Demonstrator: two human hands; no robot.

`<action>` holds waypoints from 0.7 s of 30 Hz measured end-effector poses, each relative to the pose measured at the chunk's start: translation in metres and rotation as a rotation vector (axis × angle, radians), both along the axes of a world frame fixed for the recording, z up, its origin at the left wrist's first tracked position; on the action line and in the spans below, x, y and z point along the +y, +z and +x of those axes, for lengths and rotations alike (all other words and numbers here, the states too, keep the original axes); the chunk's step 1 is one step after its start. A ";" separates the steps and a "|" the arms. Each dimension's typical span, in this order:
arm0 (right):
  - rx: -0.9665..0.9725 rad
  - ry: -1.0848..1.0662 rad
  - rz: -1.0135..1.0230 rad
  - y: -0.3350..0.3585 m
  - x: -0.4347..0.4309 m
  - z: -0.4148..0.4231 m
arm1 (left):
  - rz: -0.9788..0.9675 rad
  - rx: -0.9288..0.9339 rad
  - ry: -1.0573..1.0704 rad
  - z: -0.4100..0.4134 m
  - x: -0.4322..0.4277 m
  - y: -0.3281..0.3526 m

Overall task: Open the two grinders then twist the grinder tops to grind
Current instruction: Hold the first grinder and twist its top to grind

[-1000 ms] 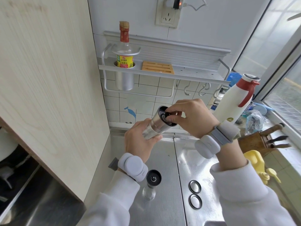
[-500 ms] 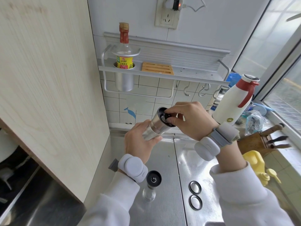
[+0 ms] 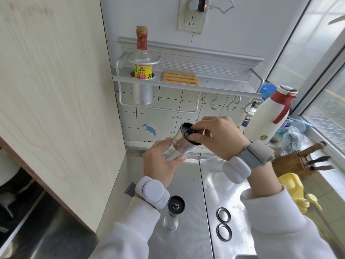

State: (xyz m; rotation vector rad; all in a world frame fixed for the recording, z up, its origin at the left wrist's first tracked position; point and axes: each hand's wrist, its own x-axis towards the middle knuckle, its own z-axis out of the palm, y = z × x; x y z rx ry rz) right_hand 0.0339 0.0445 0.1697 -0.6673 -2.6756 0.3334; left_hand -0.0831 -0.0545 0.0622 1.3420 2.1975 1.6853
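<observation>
My left hand [image 3: 158,161] wraps the tilted grinder [image 3: 180,143]; my right hand [image 3: 214,135] pinches its dark top. Slack grip risks dropping it onto grinder 2 [image 3: 173,212] just below my left wrist.

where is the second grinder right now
In the head view, the second grinder stands upright on the steel counter, just beside the left wrist, left of two rings.
</observation>
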 end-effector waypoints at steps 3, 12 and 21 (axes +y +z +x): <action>0.002 0.006 -0.003 0.001 0.000 0.001 | 0.007 -0.013 -0.002 0.000 0.000 0.001; 0.021 0.006 -0.025 0.001 0.000 0.002 | 0.001 -0.040 0.002 0.001 0.000 0.003; 0.035 -0.012 -0.049 -0.001 0.002 0.004 | -0.016 -0.049 0.034 0.002 0.000 0.006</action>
